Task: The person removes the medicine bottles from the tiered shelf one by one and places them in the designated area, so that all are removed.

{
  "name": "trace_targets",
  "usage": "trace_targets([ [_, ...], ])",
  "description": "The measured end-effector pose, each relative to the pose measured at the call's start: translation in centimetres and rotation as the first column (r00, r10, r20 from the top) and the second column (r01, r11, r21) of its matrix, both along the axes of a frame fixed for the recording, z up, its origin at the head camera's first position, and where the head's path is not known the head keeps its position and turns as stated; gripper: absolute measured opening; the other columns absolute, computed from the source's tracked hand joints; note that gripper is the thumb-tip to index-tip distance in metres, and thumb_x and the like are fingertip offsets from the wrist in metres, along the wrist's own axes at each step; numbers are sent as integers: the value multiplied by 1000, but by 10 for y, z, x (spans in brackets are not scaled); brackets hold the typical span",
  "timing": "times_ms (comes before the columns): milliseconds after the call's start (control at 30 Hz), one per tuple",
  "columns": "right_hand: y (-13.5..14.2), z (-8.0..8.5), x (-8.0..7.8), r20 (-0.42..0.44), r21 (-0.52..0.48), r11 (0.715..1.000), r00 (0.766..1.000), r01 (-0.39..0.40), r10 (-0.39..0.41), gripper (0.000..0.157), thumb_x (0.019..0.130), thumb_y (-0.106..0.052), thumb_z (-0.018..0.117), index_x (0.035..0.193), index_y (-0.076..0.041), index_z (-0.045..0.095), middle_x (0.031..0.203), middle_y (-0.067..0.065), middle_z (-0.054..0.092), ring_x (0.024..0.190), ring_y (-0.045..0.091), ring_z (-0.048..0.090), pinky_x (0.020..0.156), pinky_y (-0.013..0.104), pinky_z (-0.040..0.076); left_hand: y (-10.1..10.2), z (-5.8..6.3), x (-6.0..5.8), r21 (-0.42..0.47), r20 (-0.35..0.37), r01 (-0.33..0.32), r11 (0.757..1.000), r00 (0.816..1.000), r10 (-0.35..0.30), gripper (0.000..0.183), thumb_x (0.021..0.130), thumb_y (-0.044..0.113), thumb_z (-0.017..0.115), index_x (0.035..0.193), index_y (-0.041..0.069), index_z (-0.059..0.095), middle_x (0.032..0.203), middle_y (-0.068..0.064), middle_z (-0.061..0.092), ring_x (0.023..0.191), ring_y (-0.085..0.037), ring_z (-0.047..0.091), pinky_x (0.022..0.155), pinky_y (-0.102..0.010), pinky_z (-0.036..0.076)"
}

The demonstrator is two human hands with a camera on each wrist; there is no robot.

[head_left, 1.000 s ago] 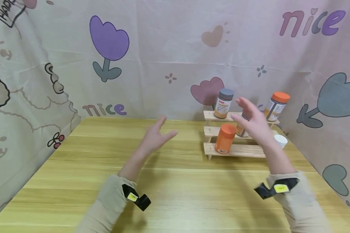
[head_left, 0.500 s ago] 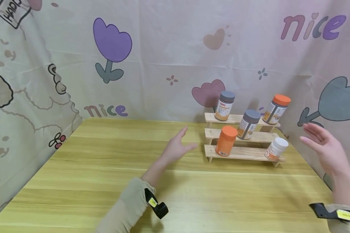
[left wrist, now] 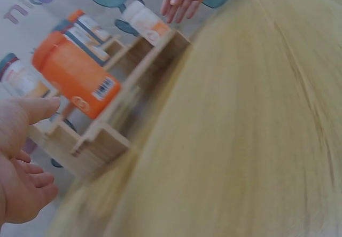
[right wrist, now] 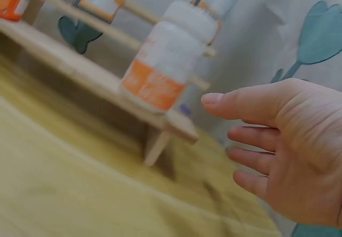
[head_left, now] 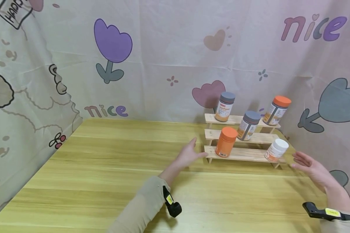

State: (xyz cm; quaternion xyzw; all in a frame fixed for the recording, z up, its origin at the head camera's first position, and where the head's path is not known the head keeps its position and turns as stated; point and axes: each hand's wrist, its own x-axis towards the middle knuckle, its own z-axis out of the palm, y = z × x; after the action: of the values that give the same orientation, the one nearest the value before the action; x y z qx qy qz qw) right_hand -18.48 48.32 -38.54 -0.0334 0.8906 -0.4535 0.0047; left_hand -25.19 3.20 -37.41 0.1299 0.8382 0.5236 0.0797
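Note:
A three-tier wooden rack (head_left: 250, 154) stands at the back right of the table, with several bottles on it. My left hand (head_left: 188, 155), fingers spread and holding nothing, is at the rack's left end. Closest to it on the lowest tier is an orange bottle (head_left: 226, 142) with an orange lid. Off the rack's right end hovers my right hand (head_left: 313, 168), also empty, thumb apart from the loosely bent fingers. Beside it, the white-capped bottle (right wrist: 165, 61) sits at the right end of the bottom tier.
A grey-lidded bottle (head_left: 249, 125) is on the middle tier. On the top tier stand another grey-lidded bottle (head_left: 225, 106) at left and an orange-lidded bottle (head_left: 277, 110) at right. A printed cloth (head_left: 163, 42) hangs behind the wooden table (head_left: 105, 168).
My left hand has moved right, up to the rack's left end. My right hand has swung from in front of the rack out past its right end, then lowered. The bottles stay put.

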Motion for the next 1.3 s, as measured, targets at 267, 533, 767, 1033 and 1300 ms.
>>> trace_targets([
  [267, -20, -4, -9, 34, 44, 998, 998, -48, 47, 69, 97, -20, 51, 142, 13, 10, 149, 23, 16, 99, -25, 30, 76, 2, 35, 12, -16, -2, 7, 1, 48, 999, 999, -48, 90, 79, 33, 75, 145, -2, 24, 143, -20, 35, 127, -35, 38, 105, -45, 36],
  [533, -25, -10, -12, 11, 20, 997, 998, -69, 69, 67, 95, -14, 53, 140, 17, 12, 149, 18, 19, 99, -23, 32, 76, 4, 37, 20, -25, 2, 67, 37, 105, 992, 994, -107, 83, 80, 26, 75, 143, -2, 28, 143, -18, 37, 130, -32, 36, 106, -44, 34],
  [767, -27, -12, -13, 31, -13, 998, 998, -57, 57, 68, 95, -15, 53, 140, 17, 12, 147, 29, 14, 103, -20, 33, 76, 4, 38, 20, -25, 3, 154, 32, 108, 982, 993, -114, 79, 79, 16, 75, 143, 0, 31, 137, -14, 45, 126, -29, 40, 104, -44, 37],
  [1033, -41, -8, -12, 79, 16, 998, 995, -56, 55, 69, 95, -21, 53, 142, 13, 14, 144, 35, 13, 122, -4, 31, 77, 2, 36, 7, -26, 2, 154, 88, 27, 988, 995, -41, 80, 78, 20, 76, 144, 5, 32, 141, -11, 41, 129, -30, 36, 107, -47, 31],
  [1300, -59, -5, -9, 87, -20, 996, 992, -93, 94, 70, 95, -21, 54, 142, 11, 14, 145, 35, 12, 125, -1, 28, 81, 1, 34, -15, -31, 2, 171, 70, 20, 985, 997, -33, 81, 80, 19, 74, 144, -1, 28, 147, -14, 30, 134, -30, 27, 112, -44, 23],
])
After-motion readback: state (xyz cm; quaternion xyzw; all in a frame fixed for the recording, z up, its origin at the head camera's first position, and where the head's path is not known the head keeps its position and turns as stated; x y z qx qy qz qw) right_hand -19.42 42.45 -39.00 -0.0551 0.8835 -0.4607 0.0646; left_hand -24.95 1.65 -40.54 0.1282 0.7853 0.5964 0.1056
